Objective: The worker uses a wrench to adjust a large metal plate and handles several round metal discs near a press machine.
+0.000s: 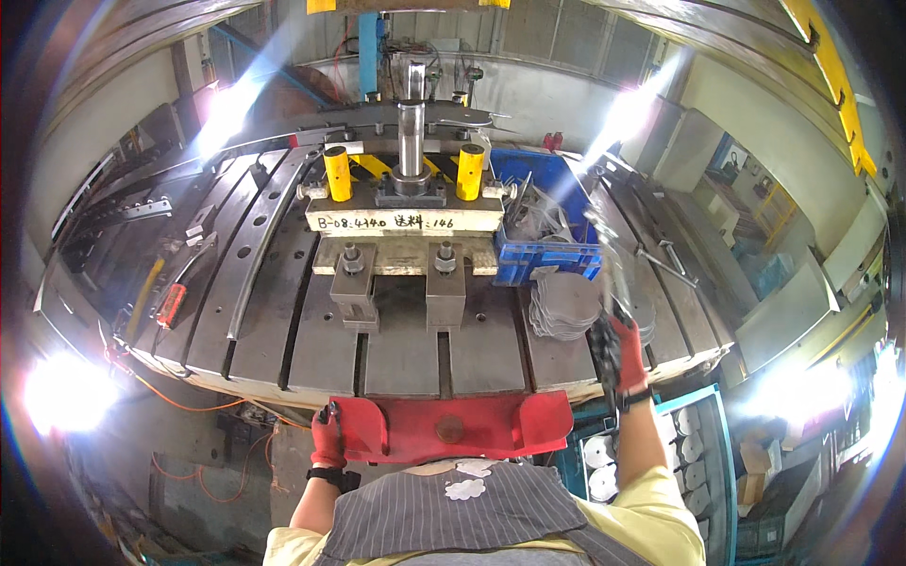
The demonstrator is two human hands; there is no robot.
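Note:
My left hand [327, 439], in a red glove with dark fingertips, is closed at the left end of a red control console [415, 432]. The console has raised side guards and a brownish round knob [449, 429] in the middle. My right hand [618, 354], in a red and black glove, reaches over the right front of the slotted metal table. It is closed on a long, narrow, silvery metal piece [612, 255] that points away from me; blur hides its exact kind. Just left of it lies a pile of thin, rounded sheet-metal blanks [566, 307].
On the table [406, 354] stands a press die [406, 222] with yellow posts and a steel column. A blue bin [547, 259] of metal pieces sits right of it. An orange-handled tool [172, 304] lies left. A blue-framed rack [722, 443] holding round parts stands below right.

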